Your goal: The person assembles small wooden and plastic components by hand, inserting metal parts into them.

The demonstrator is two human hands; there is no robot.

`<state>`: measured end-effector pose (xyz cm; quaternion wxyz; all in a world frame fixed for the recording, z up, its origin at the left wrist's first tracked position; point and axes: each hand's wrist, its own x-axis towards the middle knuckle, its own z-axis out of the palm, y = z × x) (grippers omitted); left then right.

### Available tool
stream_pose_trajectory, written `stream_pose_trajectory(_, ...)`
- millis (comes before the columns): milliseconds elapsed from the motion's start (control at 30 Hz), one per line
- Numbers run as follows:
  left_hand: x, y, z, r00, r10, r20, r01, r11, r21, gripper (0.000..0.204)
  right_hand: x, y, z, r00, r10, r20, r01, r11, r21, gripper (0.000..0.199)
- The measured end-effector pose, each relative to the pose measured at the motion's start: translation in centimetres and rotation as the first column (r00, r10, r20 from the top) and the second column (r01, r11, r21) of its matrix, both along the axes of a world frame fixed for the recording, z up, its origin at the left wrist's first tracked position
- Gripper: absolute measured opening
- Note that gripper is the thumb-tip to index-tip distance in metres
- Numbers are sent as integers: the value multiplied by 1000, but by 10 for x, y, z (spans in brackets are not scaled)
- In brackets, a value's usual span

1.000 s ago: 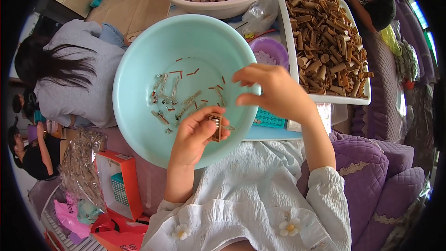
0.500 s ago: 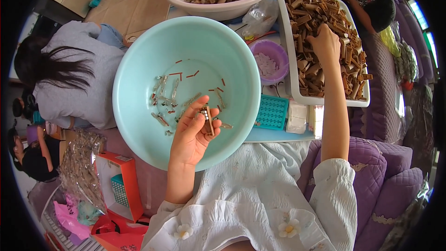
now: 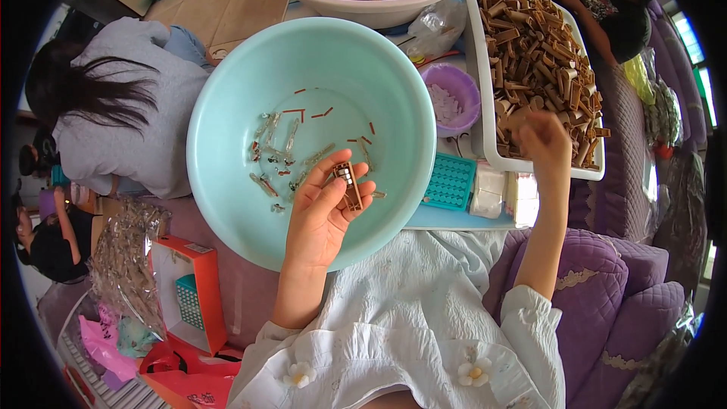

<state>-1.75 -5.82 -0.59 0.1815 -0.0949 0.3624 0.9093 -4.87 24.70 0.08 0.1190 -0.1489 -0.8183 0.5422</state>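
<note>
Small purple plastic bowl (image 3: 451, 95), teal perforated plastic block (image 3: 450, 181), orange cardboard box (image 3: 198, 299), purple quilted cushion (image 3: 606, 295)

Bright daylight, soft shadows, sharp at centre, fisheye bend + black vignette at edges, slight blur on right hand (image 3: 547, 138)
</note>
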Motion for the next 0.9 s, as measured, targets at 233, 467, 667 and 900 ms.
stream_pose_trajectory(233,0,8,5,1000,8,-11,-7,995,95,32,59,-5,-30,986,-165,14,165,986,-20,17)
stream_pose_trajectory(467,8,11,3,995,-18,-101,28,995,100,32,71,2,-28,968,-237,82,217,955,202,16)
stream_pose_trajectory(667,14,19,8,992,-7,-127,25,990,139,34,69,-27,1,961,-273,46,229,878,421,17)
stream_pose_trajectory(900,27,37,16,954,143,-265,-91,976,200,36,80,-114,-1,923,160,-349,-255,936,-245,24)
